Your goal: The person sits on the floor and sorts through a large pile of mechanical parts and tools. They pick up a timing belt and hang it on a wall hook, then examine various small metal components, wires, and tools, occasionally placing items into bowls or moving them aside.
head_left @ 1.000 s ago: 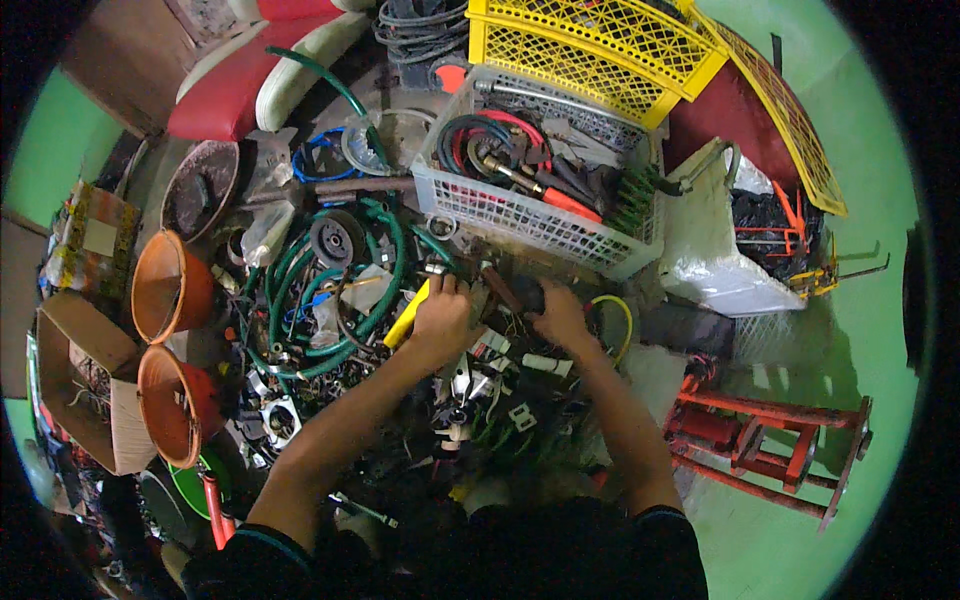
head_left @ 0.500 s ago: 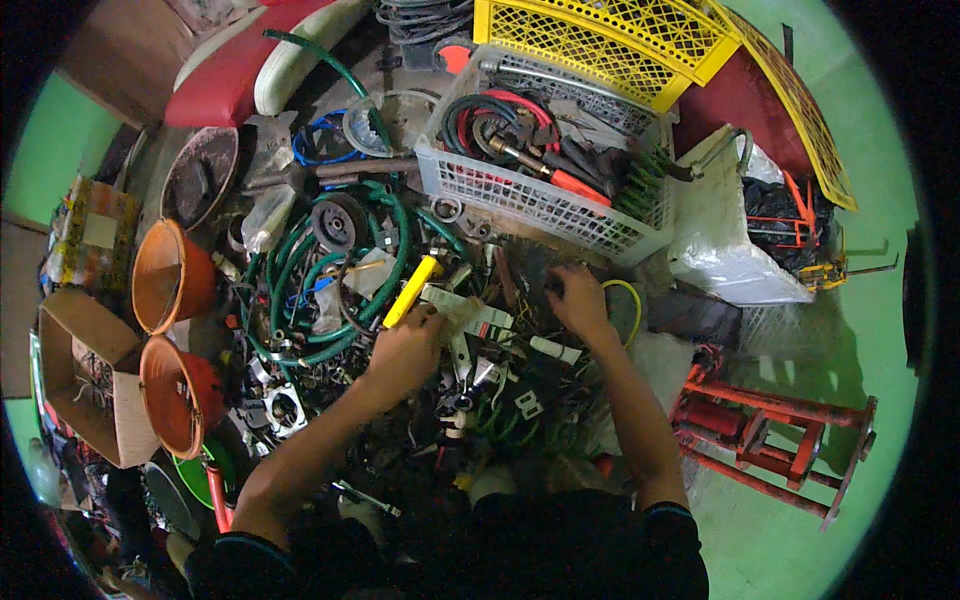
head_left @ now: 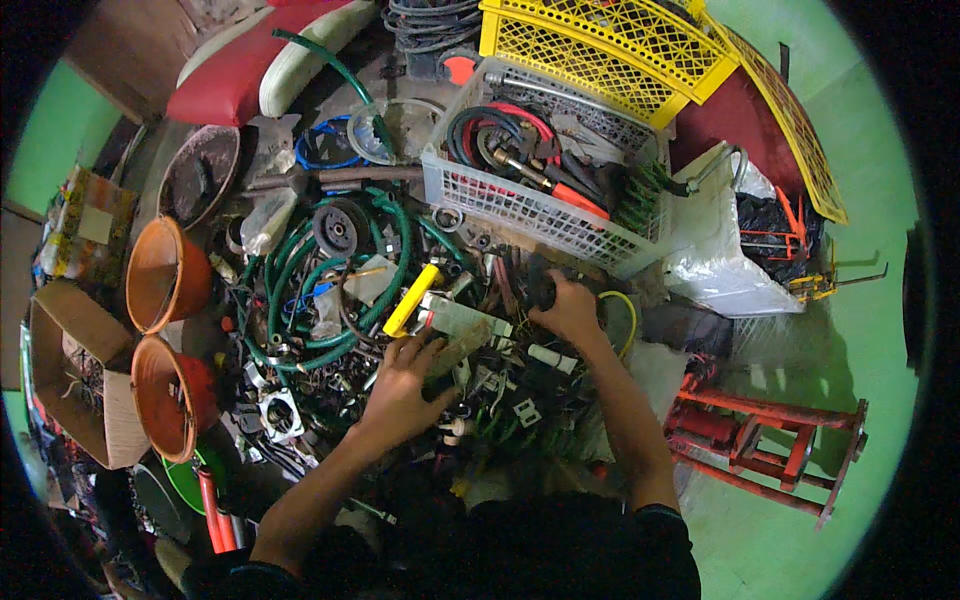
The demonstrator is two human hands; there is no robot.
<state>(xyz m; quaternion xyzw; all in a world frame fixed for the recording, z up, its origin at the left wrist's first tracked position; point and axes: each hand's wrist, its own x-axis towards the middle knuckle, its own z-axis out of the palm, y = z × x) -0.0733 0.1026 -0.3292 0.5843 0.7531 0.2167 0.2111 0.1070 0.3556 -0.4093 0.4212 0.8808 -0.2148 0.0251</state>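
My left hand (head_left: 398, 388) is over the middle of a heap of mixed parts, with its fingers spread and nothing gripped. Just beyond its fingertips lie a yellow bar-shaped piece (head_left: 412, 300) and a pale flat box (head_left: 460, 322). Farther right, my right hand (head_left: 570, 312) has its fingers curled round a dark chunky piece (head_left: 541, 282) whose kind I cannot make out. Left of that hand stand some brownish strips (head_left: 504, 284). A thin yellow hose (head_left: 633, 322) curves beside its wrist.
A coiled green hose (head_left: 300, 250) and a black pulley wheel (head_left: 340, 228) lie left of centre. Beyond my hands stands a white plastic crate (head_left: 530, 205) of tools. Orange buckets (head_left: 148, 285) and a cardboard box (head_left: 75, 345) are at left, a red metal frame (head_left: 770, 440) at right.
My left hand has drawn back toward me and its fingers have spread, off the parts by the yellow piece. My right hand has shifted slightly left and nearer, with the dark piece now showing at its fingers.
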